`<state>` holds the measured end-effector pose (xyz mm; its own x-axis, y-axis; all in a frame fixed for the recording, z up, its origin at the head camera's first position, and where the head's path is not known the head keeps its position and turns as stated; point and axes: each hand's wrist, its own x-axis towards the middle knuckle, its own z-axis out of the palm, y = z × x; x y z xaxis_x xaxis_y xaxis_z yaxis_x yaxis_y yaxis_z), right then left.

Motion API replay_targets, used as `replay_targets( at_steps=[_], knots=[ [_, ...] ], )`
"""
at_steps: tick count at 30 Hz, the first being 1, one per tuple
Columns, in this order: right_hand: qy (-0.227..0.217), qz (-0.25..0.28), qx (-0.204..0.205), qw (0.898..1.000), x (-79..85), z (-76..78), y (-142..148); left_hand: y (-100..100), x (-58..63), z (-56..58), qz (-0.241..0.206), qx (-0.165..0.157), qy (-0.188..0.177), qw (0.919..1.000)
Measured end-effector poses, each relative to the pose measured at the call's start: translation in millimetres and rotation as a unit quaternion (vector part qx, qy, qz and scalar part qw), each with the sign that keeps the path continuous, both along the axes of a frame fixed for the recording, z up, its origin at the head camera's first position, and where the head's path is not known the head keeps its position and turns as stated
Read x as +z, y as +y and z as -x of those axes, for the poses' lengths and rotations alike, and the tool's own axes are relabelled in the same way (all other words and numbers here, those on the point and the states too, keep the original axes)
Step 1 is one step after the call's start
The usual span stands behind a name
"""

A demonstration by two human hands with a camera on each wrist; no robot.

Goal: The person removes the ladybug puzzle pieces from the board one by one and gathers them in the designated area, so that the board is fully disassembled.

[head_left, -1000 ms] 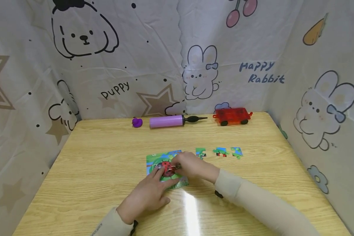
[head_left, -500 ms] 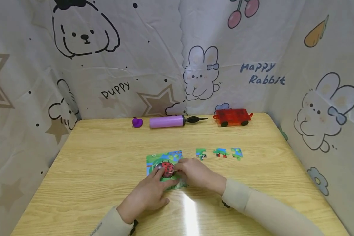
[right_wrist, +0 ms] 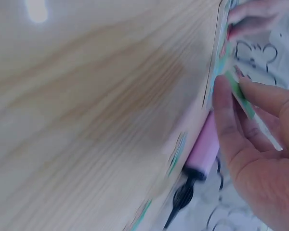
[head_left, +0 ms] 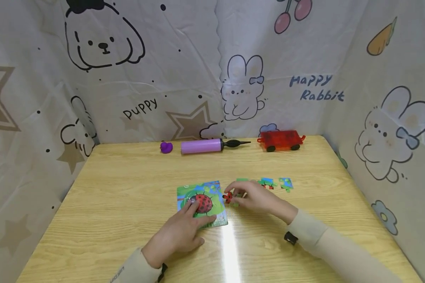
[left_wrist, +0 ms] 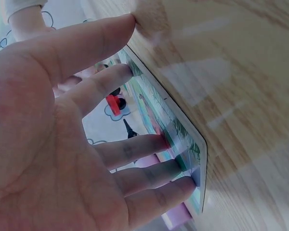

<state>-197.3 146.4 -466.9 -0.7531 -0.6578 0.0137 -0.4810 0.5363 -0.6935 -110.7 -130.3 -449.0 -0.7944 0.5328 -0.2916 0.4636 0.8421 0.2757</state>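
In the head view, a ladybug jigsaw puzzle (head_left: 217, 206) lies on the wooden table, its picture green and blue around a red spotted beetle. My left hand (head_left: 177, 236) rests on its near left part with fingers spread. The left wrist view shows those straight fingertips (left_wrist: 188, 183) pressing on the puzzle's surface. Just off the puzzle's right edge, my right hand (head_left: 256, 196) pinches a puzzle piece (head_left: 228, 197) with red and black on it, between thumb and fingers. From the right wrist, the same puzzle piece (right_wrist: 241, 96) appears edge-on and tilted, with a green side.
A loose green piece (head_left: 242, 180) is partly hidden behind my right hand. Two more pieces, one red and blue (head_left: 267, 183) and one blue-green (head_left: 286, 183), lie to its right. Along the back stand a purple duck (head_left: 166, 147), a purple hand pump (head_left: 202, 146) and a red toy wagon (head_left: 281, 140).
My right hand has drawn back to the right, off the puzzle, with the piece in its fingers, so more of the puzzle's right side shows. My left hand has stayed in place.
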Motion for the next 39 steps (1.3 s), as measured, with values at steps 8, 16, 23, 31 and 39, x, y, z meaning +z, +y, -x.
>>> replay_targets(
  at_steps=[8,16,23,31,39],
  knots=[
    [-0.041,-0.009,-0.059,0.997,-0.4,-8.5,70.6,-1.1,-0.1,-1.0,-0.006,-0.002,0.0,1.0],
    [-0.051,0.006,-0.122,0.991,-4.1,-15.7,116.3,-1.0,-1.0,-0.5,-0.006,0.0,-0.003,1.0],
    [-0.061,0.015,-0.155,0.986,-6.3,-17.3,135.2,-1.0,-1.7,-0.2,-0.004,0.001,-0.002,1.0],
    [0.018,-0.063,-0.17,0.983,-8.9,-17.6,141.8,-0.5,-1.8,-0.7,-0.005,-0.001,0.0,1.0],
    [0.067,-0.107,-0.169,0.978,-5.6,-17.4,149.9,-0.5,-1.3,-0.8,0.0,-0.003,0.005,1.0]
  ],
)
